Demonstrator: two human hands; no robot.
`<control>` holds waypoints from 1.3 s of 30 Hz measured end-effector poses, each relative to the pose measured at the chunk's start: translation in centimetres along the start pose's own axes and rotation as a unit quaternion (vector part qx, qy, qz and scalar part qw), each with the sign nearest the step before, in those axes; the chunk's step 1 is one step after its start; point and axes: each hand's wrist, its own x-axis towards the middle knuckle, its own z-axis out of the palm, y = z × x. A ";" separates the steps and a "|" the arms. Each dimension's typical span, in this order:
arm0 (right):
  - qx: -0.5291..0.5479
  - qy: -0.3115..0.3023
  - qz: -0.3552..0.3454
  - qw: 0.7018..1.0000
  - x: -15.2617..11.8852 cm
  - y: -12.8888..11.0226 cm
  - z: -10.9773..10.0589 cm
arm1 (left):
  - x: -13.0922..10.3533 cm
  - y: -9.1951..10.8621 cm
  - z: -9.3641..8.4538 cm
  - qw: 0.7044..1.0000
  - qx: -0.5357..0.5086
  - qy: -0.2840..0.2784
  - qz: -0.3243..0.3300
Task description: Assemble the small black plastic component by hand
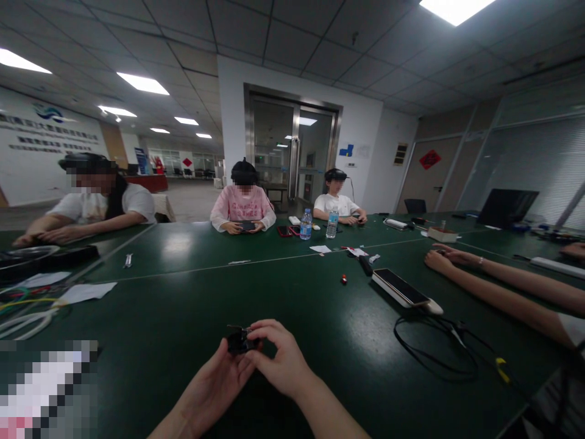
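A small black object (238,341) with thin projecting parts is held just above the green table (173,317), near its front. Its exact kind is too dark and small to make out. My left hand (218,379) is closed around its lower left side, thumb along the edge. From the right, my right hand (280,356) pinches the object between thumb and fingertips. Part of the object is hidden behind the fingers of both hands.
A phone on a white block (402,289) lies to the right, with a looped black cable (434,356) beside it. Bottles (306,224) stand farther back. Papers (89,292) and wires (27,320) lie at left. Several people sit around; a co-worker's arms (498,277) rest at right.
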 end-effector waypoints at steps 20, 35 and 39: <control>-0.021 -0.002 0.002 1.000 0.0 0.1 0.0 | 0.0 0.0 0.5 1.000 0.017 0.007 0.018; -0.017 0.004 -0.014 1.000 0.1 0.6 0.2 | -0.3 -0.2 1.1 1.000 0.013 0.009 0.024; -0.018 0.006 -0.011 1.000 0.0 0.5 0.2 | -0.2 -0.2 1.0 0.999 0.013 0.011 0.033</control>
